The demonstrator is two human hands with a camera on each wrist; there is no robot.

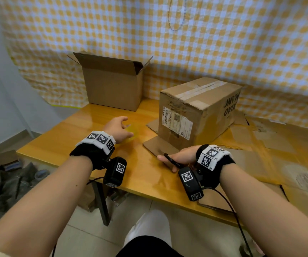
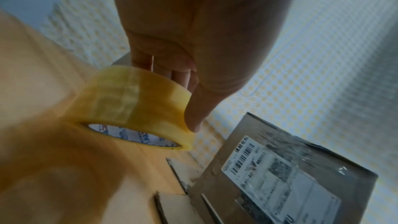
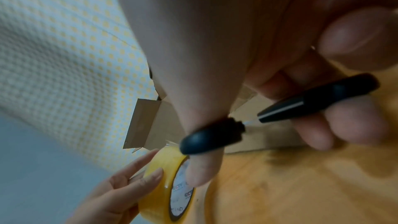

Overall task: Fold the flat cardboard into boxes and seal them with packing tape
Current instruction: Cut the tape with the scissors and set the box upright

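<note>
My left hand (image 1: 119,129) is curled round the roll of tape (image 2: 137,106), thumb on one side and fingers on the far side, holding it just above the wooden surface (image 1: 60,141). My right hand (image 1: 179,157) grips a pair of black-handled scissors (image 3: 277,110), thumb through one loop and fingers wrapped over the other; their blades are hidden from me. Just beyond my right hand stands the sealed box (image 1: 199,110), a strip of tape along its top and a shipping label (image 1: 177,123) on the face nearest me, its lower flaps splayed out on the surface. Further back on the left the open box (image 1: 112,86) stands upright with its top flaps raised. To my right, flat cardboard (image 1: 279,151) lies spread over the surface. A yellow checked cloth (image 1: 186,34) hangs behind.
</note>
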